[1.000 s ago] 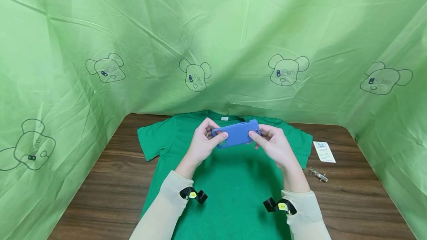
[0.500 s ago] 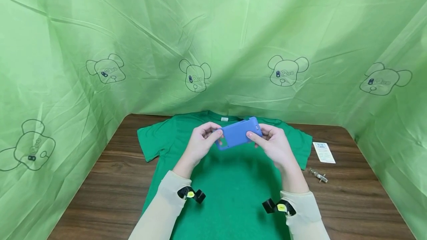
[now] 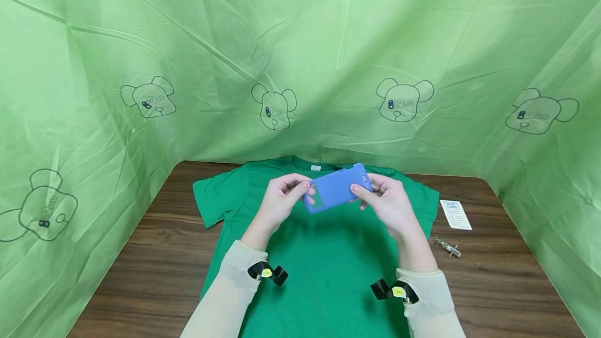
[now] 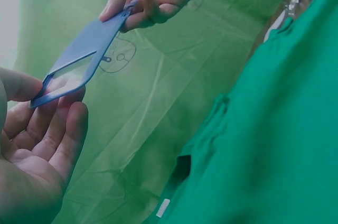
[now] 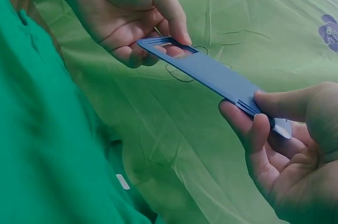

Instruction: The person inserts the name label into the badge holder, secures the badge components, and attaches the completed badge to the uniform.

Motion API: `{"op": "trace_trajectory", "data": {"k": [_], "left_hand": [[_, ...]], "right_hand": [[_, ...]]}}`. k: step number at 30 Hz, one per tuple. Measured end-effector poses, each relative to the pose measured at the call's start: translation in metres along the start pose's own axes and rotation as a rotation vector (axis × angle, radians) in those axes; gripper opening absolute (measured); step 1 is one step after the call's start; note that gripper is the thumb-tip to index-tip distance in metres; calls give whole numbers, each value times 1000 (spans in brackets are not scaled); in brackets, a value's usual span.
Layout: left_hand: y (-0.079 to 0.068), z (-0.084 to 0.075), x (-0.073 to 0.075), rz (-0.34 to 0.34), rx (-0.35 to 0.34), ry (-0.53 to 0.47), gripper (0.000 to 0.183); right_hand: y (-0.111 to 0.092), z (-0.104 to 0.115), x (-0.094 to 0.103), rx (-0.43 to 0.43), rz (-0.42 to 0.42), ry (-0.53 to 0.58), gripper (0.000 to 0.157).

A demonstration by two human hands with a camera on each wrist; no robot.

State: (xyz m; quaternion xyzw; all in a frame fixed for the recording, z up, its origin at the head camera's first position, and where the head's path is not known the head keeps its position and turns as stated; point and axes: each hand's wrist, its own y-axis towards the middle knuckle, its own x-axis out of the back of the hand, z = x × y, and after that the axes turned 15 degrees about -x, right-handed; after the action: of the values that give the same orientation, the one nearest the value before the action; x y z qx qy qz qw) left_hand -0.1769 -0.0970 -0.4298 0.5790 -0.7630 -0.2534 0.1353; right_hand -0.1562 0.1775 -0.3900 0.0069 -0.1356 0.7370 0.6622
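Observation:
Above a green T-shirt [image 3: 328, 254], a flat blue card holder [image 3: 332, 190] is held between both hands, its right end higher in the head view. My left hand [image 3: 278, 205] pinches the left end, beside a cut-out window; its fingers show through the opening. The right hand [image 3: 392, 207] grips the opposite end, thumb on the face and fingers behind, near a small slot. In the left wrist view the window of the card holder [image 4: 87, 44] faces the left thumb. Ridges line the edge of the card holder [image 5: 206, 71] in the right wrist view.
To the right on the brown wooden table [image 3: 155, 254] lie a white printed card [image 3: 455, 215] and a small clear strap with a metal clip [image 3: 448, 247]. A green cloth backdrop [image 3: 310, 40] with bear drawings closes off the back and sides.
The card holder has shifted slightly right and tilted more, its right end rising. My left thumb has slid from over the window to the holder's left edge; the right hand keeps its grip.

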Motion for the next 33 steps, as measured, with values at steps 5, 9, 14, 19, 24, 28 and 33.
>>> {"op": "trace_trajectory", "data": {"k": [5, 9, 14, 19, 24, 28, 33], "left_hand": [[0, 1, 0, -10, 8, 4, 22], [-1, 2, 0, -19, 22, 42, 22], [-1, 2, -1, -25, 26, 64, 20], [-1, 1, -1, -37, 21, 72, 19], [0, 1, 1, -54, 14, 62, 19], [0, 1, 2, -61, 12, 28, 20], [-1, 3, 3, -62, 6, 17, 20]], "right_hand": [[1, -2, 3, 10, 5, 9, 39], [1, -2, 4, 20, -3, 17, 39], [0, -2, 4, 32, -16, 35, 40], [-1, -1, 5, 38, -53, 57, 42], [-2, 0, 9, 50, -75, 79, 41], [-1, 0, 11, 58, -69, 100, 41], [-1, 0, 10, 58, -117, 122, 36]]}}
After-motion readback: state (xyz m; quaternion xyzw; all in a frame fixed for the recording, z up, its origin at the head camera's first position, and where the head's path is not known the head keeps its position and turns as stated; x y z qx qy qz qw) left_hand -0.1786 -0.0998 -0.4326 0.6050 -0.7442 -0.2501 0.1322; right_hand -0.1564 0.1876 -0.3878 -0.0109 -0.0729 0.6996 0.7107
